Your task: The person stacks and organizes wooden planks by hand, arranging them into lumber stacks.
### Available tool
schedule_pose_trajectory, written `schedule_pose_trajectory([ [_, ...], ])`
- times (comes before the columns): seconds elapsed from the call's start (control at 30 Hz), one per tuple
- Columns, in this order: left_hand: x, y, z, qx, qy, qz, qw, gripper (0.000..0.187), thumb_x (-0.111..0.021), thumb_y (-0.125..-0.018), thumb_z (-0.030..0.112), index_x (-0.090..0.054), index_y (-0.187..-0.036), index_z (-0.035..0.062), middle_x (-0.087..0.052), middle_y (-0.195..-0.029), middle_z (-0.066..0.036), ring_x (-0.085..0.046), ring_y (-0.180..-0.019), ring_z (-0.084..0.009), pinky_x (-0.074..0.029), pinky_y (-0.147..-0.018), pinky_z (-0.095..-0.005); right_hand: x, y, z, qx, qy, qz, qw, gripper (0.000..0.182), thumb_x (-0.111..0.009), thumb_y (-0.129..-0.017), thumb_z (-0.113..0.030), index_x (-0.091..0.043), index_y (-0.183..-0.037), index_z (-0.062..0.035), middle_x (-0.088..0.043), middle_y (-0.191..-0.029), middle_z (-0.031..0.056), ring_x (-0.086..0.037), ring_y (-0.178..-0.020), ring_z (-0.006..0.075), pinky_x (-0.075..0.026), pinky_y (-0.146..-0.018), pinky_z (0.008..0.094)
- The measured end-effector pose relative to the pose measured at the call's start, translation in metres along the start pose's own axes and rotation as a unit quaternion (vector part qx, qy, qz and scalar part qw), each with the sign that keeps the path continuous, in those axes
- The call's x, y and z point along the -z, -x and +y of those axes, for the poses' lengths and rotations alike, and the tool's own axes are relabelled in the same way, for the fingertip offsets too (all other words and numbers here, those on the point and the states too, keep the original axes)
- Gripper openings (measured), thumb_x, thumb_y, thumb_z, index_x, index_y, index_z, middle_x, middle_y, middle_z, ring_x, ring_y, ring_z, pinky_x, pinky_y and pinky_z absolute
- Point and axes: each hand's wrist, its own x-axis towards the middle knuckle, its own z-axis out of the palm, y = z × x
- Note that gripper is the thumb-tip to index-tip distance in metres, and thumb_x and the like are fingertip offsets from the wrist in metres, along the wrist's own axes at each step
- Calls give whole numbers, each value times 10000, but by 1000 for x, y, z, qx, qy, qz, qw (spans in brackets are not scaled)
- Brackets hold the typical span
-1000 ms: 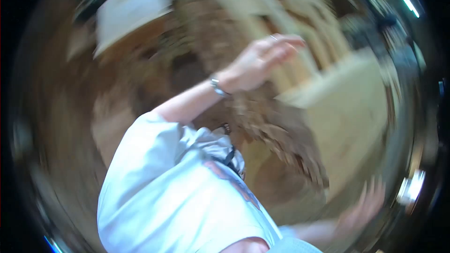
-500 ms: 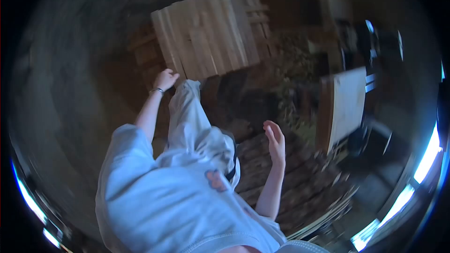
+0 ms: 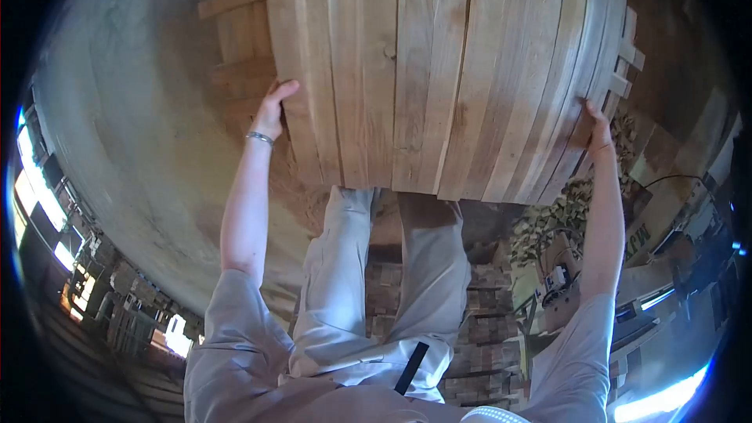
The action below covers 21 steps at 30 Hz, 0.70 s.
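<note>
Left hand [image 3: 270, 116] and right hand [image 3: 598, 131] clasp left and right edges of smooth, grained wooden planks [image 3: 415, 78], side by side, near ends uneven, just beyond pale trousers [image 3: 337, 282]; most fingers hidden

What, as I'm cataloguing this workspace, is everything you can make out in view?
Long flat wooden boards: about a dozen, pale brown, side by side, upper centre
Crossed wooden slats: several, brown, beyond the boards' left and right sides
Small wooden offcuts: one heap, pale, right of the legs
Flat wooden blocks: many, brown, around the legs
Smooth floor: one, grey-brown, left
Bright light patches: several, white, outer edges
Silvery bracelet: one, left wrist
Flat strap: one, black, waist
Trousered legs: two, pale, lower centre
Left hand: one, bare, boards' left edge
Right hand: one, bare, boards' right edge
</note>
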Motion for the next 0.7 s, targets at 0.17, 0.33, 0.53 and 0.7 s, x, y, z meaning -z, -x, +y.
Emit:
schedule_pose_trajectory([
  [0.17,30,-7,5,8,-106,-47,993,778,-760,-716,294,-435,-1361,4,-573,-1240,-111,-561,-1129,-226,-466,-971,-365,44,-23,6,19,50,93,994,499,-622,-811,-270,-557,-1229,-4,-591,-1195,95,-565,-1110,253,-429,-995,385],
  [0.33,71,86,34,69,-121,25,990,653,-691,-761,322,-491,-1299,9,-608,-1097,-93,-617,-956,-207,-549,-837,-384,42,70,5,21,79,92,992,497,-634,-761,-322,-605,-1149,-14,-642,-1039,99,-619,-947,250,-492,-876,365],
  [0.53,74,255,58,-30,-201,-81,976,759,-755,-654,206,-468,-1327,7,-611,-1115,-76,-600,-953,-175,-513,-842,-297,-84,372,31,44,-38,107,993,844,-689,-645,-318,-442,-1408,-58,-557,-1244,96,-540,-1092,230,-404,-991,357],
  [0.7,-27,389,118,-137,-279,-181,933,1035,-787,-573,203,-313,-1478,42,-477,-1330,-105,-476,-1214,-247,-408,-1029,-381,-69,551,105,200,244,404,859,1195,-786,-456,-431,-310,-1469,-10,-388,-1393,247,-322,-1339,405,-301,-1096,539],
])
